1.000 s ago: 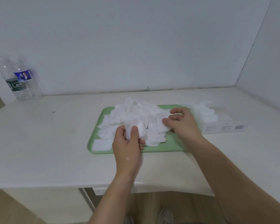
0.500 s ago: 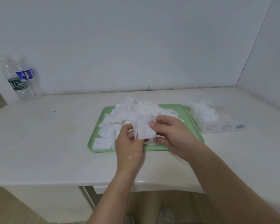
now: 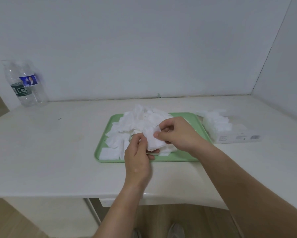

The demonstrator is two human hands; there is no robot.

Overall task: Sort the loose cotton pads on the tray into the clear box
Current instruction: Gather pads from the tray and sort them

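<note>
A heap of white cotton pads covers the middle and left of a green tray on the white table. Both hands are over the tray's front half and hold one small stack of pads between them. My left hand grips the stack from below and the left. My right hand pinches its upper right edge with thumb and fingers. The clear box lies right of the tray, with several white pads piled in it and a printed label on its front.
Two clear plastic water bottles stand at the far left against the wall. Walls close the table at the back and on the right. The table's front edge runs below my forearms, with floor and a shoe visible underneath.
My right hand came back from the tray's right edge near the box to the stack my left hand held. Both hands now hold it together, slightly above the tray's front.
</note>
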